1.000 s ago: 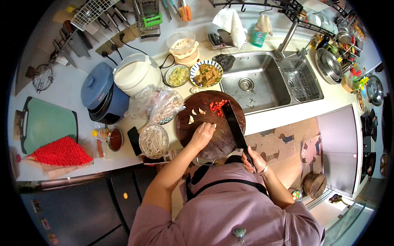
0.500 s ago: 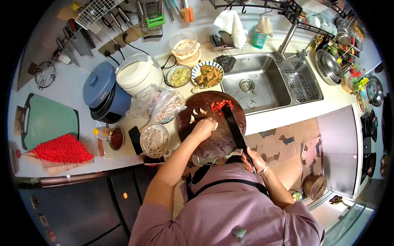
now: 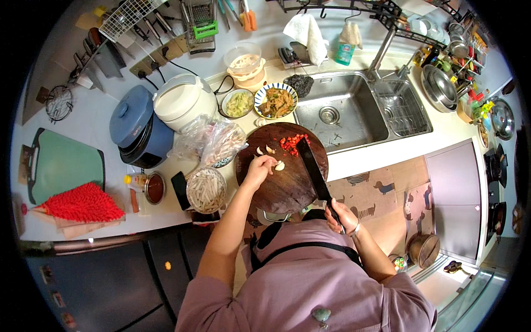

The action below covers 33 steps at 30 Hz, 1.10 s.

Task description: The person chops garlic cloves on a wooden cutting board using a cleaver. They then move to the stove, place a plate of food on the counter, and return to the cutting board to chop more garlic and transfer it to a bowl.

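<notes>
A round dark wooden chopping board (image 3: 293,191) lies on the counter in front of me. Over its left side is my left hand (image 3: 261,169), fingers bent and drawn together; whether anything is pinched in them is hidden. Just right of the fingertips lies a pale garlic clove (image 3: 280,166). Two more cloves, one a garlic clove (image 3: 270,149) farther back, rest beyond the hand. My right hand (image 3: 341,216) grips the handle of a black cleaver (image 3: 313,167), whose blade slants across the board's right side. Its tip is beside chopped red chili (image 3: 292,145).
Behind the board stand a bowl of cooked food (image 3: 276,101) and a bowl of pale green vegetable (image 3: 238,104). To the left are a bowl of white strips (image 3: 206,190), a plastic bag (image 3: 202,141) and a phone (image 3: 180,190). A steel sink (image 3: 365,110) is at the right.
My left hand has moved left, and a garlic clove now lies on the board where its fingertips were. The right hand and cleaver have stayed almost still. The view has shifted slightly.
</notes>
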### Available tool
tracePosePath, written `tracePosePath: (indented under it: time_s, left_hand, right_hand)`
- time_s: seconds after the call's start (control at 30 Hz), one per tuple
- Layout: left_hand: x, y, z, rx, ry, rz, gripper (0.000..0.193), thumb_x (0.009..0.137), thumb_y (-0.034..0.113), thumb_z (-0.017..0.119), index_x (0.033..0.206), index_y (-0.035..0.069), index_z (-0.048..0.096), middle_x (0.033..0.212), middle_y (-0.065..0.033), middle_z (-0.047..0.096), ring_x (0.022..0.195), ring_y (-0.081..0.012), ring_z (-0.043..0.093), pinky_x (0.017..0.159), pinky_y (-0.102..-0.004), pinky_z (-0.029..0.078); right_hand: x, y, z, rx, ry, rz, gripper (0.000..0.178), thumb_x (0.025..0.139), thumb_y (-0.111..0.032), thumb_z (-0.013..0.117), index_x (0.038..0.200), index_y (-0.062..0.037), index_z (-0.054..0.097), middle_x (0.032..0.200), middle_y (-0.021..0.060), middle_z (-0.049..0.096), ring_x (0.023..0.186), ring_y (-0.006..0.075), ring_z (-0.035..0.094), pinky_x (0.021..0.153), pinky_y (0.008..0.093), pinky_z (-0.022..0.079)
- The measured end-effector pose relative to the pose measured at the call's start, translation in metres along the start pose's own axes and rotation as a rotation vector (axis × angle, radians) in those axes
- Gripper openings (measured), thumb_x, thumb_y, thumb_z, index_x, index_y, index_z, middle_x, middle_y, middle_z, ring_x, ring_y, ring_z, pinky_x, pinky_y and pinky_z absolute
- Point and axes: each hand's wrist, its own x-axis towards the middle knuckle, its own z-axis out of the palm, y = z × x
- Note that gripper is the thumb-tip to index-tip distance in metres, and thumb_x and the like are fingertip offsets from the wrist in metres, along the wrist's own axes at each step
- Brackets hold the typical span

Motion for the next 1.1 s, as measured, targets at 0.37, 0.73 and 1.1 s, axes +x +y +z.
tracePosePath:
  time_s: [0.37,0.73,1.1]
  left_hand:
    - [0.019,0.026,0.0,0.269,0.031,0.261,0.018,0.079,0.007,0.078,0.092,0.0,0.067,0.083,-0.0023,0.068,0.077,-0.0093,0.063,0.07,-0.0256,0.051]
    - [-0.005,0.016,0.015,0.704,0.11,0.461,0.025,0.077,0.009,0.076,0.1,0.001,0.07,0.1,-0.0109,0.067,0.088,-0.0287,0.065,0.078,-0.0379,0.053]
    - [0.025,0.03,-0.008,1.079,0.257,0.532,0.028,0.073,0.007,0.073,0.1,0.009,0.07,0.092,-0.003,0.069,0.096,-0.0242,0.058,0.085,-0.0373,0.045]
  right_hand:
    - [-0.001,0.002,0.0,0.022,0.014,0.031,0.054,0.102,-0.052,0.03,0.076,-0.0072,0.046,0.049,0.003,0.041,0.033,0.0125,0.037,0.032,0.0251,0.032]
    - [-0.013,-0.024,-0.001,-0.364,0.192,-0.027,0.047,0.101,-0.042,0.045,0.079,-0.0025,0.056,0.05,0.0021,0.047,0.034,0.0093,0.043,0.036,0.0229,0.034]
    - [-0.003,-0.027,0.016,-0.391,0.152,-0.016,0.054,0.102,-0.048,0.037,0.079,-0.0027,0.055,0.049,0.0019,0.047,0.034,0.0095,0.042,0.037,0.0229,0.035]
